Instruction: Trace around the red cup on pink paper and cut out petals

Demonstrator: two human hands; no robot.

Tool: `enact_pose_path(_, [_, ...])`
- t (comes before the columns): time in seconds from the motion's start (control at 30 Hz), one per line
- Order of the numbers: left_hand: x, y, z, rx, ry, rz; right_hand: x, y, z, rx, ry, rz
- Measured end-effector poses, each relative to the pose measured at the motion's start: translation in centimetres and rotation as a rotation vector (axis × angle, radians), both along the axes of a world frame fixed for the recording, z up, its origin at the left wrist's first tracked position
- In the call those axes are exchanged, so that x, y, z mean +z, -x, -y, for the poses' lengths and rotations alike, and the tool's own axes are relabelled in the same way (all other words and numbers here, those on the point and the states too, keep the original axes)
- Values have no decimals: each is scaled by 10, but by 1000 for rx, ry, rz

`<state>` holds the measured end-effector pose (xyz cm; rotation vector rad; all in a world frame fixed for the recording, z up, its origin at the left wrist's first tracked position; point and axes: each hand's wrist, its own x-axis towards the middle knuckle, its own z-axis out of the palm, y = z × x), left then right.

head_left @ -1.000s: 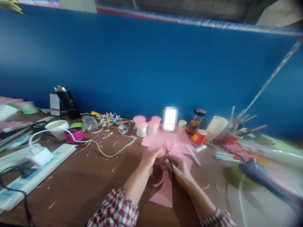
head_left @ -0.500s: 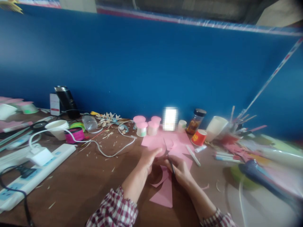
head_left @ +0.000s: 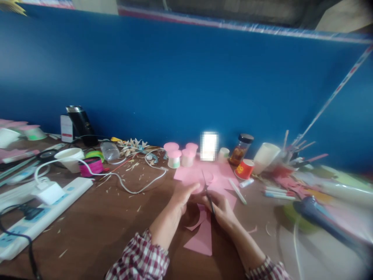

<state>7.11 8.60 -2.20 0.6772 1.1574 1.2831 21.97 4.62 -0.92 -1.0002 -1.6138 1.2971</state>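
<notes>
Dark-handled scissors [head_left: 210, 201] sit in my right hand [head_left: 222, 208], with its fingers closed round the handles and the blades pointing away from me. My left hand [head_left: 182, 197] is closed on pink paper [head_left: 196, 188], thumb on top, just left of the blades. A curled strip and a tapering pink offcut [head_left: 200, 240] hang or lie below the hands; which of these joins the held piece I cannot tell. Beyond the hands, larger pink sheets [head_left: 221, 173] lie flat on the brown table [head_left: 125, 229].
Behind the sheets stand pink-topped paper cups [head_left: 174, 157], a dark-lidded jar [head_left: 241, 149] and a red cup [head_left: 244, 168]. A white marker [head_left: 237, 191] rests to the right. On the left lie a power strip [head_left: 46, 217] and a white cable [head_left: 140, 192]. A blue partition [head_left: 175, 77] closes the back.
Almost nothing differs. The view has shifted very slightly, while both hands, the scissors and the pink paper keep nearly the same places.
</notes>
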Motion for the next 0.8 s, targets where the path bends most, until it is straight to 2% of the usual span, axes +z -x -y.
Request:
enact_pose_path(0.33, [1, 2, -2, 7, -22, 37, 6, 0, 1, 5, -42, 10])
enact_pose_path(0.8, [2, 4, -2, -27, -17, 10, 5, -1, 1, -17, -27, 47])
